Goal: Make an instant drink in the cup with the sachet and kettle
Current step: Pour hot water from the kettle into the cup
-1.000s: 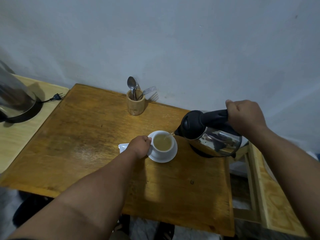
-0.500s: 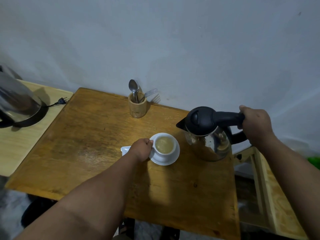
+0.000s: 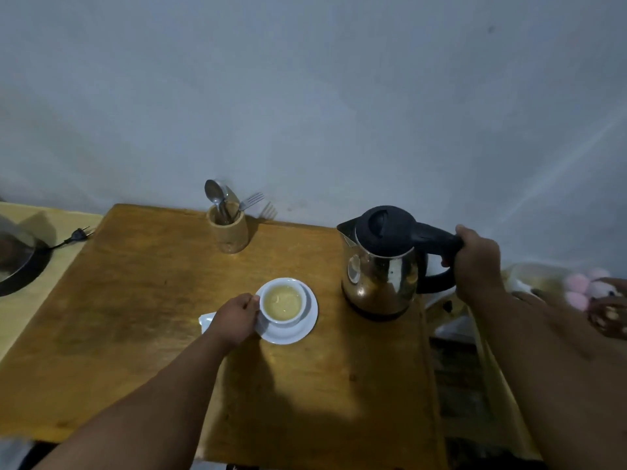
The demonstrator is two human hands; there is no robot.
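Water is already in the small white ceramic cup (image 3: 284,301), which sits on its white saucer (image 3: 307,325) mid-tabletop (image 3: 135,317) holding pale yellowish liquid, steadied by the left hand (image 3: 235,317), its grip clamped on the cup's side. The steel kettle with black lid and handle (image 3: 383,266) stands upright at the right edge, the right hand's (image 3: 476,262) grip wrapped round its handle. Stirring probably remains, with spoons in the wooden holder (image 3: 228,232); a white corner (image 3: 206,320) behind the left hand may be the sachet, mostly hidden.
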